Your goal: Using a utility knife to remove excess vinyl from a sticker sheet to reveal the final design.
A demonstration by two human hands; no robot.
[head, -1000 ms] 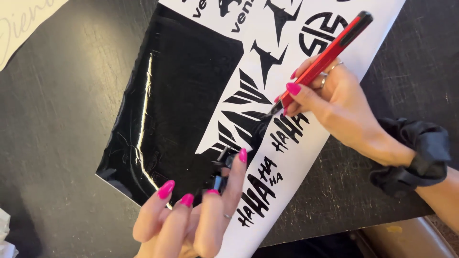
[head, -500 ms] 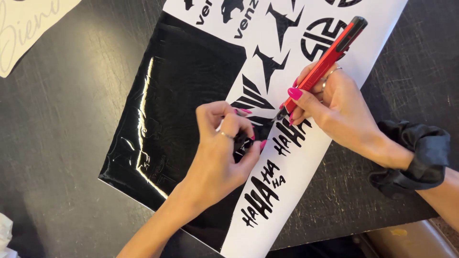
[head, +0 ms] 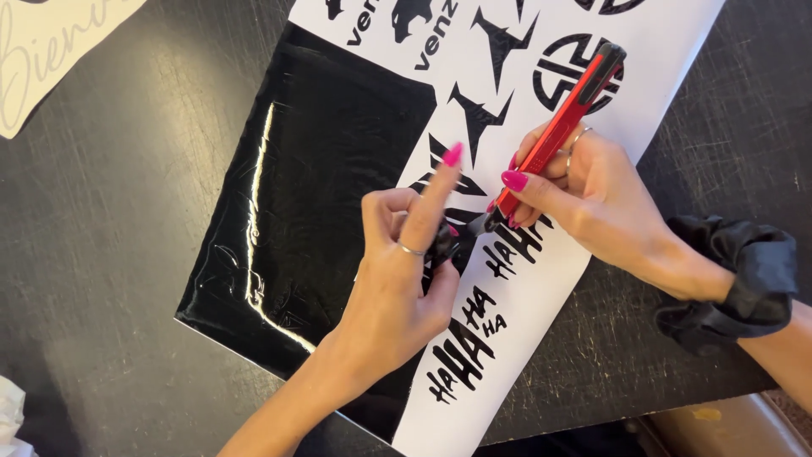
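Right grip pinches red cutter; left hand peels vinyl.

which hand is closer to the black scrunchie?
Right. The scrunchie sits on the right hand's own wrist; that hand holds the red utility knife. The left hand is well off to its left, pinching black vinyl on the white sheet.

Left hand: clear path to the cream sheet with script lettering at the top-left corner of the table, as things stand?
Probably yes. The left hand is pinching black vinyl beside the red utility knife, but only bare dark table and flat glossy vinyl sheet lie between it and the cream sheet. It would have to let go first.
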